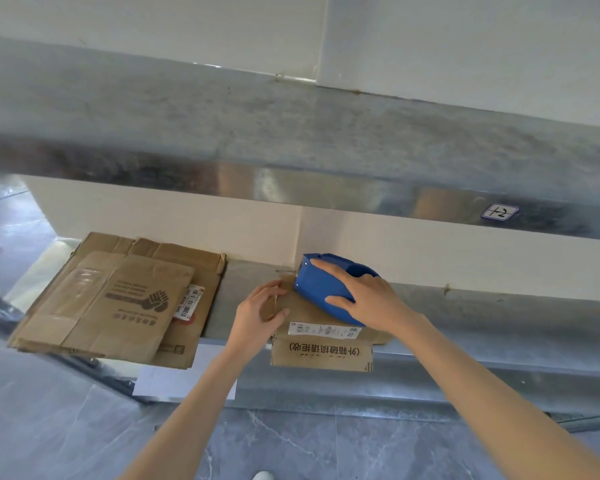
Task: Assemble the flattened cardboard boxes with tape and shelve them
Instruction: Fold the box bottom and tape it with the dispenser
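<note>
Most of the box (321, 353) is covered by both hands and the blue tape dispenser (321, 289), so its shape is hard to make out; one printed flap hangs over the front edge of the lower shelf (499, 317). No tape can be seen on the dispenser. The right hand (371, 299) grips the dispenser on top of the box, fingers spread around its body. The left hand (257, 315) pinches a flap at the box's left end. A stack of flattened boxes (111, 299) lies on the shelf further left, overhanging its edge. The upper shelf (291, 133) blocks the wall behind.
</note>
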`<state>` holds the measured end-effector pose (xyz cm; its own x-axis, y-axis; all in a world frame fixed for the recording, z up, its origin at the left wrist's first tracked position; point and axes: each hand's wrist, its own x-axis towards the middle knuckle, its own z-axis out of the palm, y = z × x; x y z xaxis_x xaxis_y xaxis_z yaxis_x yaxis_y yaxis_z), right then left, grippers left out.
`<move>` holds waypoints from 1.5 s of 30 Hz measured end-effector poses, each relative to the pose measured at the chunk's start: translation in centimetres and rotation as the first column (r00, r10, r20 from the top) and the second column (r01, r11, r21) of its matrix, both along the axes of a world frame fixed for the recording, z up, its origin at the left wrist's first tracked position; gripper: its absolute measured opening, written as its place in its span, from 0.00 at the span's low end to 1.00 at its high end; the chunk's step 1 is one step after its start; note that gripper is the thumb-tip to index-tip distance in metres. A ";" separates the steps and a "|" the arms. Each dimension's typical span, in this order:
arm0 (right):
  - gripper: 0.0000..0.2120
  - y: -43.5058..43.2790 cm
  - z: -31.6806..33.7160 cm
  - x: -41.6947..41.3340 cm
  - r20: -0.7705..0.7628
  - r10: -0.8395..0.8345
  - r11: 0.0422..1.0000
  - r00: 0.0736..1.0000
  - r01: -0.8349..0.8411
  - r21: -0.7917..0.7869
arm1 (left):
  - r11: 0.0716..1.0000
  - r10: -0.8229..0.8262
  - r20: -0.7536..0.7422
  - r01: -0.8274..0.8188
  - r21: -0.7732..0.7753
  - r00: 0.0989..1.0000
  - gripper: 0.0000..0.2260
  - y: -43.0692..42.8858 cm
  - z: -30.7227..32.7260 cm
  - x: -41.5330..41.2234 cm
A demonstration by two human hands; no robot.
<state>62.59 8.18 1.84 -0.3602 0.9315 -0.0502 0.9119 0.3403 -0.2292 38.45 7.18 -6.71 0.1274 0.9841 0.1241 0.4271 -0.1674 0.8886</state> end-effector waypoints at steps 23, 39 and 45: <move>0.30 -0.4 2.4 0.6 -0.047 0.040 0.999 0.998 -0.042 -0.025 | 0.988 -0.077 0.102 0.089 -0.127 0.992 0.14 3.4 3.7 -0.1; 0.30 -2.2 4.9 0.5 -0.063 0.085 0.996 0.994 -0.084 0.021 | 0.958 -0.250 0.209 0.273 -0.088 0.945 0.21 5.1 7.9 0.7; 0.30 -2.4 5.0 0.8 -0.059 0.096 0.995 0.994 -0.095 0.016 | 0.968 -0.204 0.245 0.233 -0.095 0.948 0.19 5.0 8.0 1.0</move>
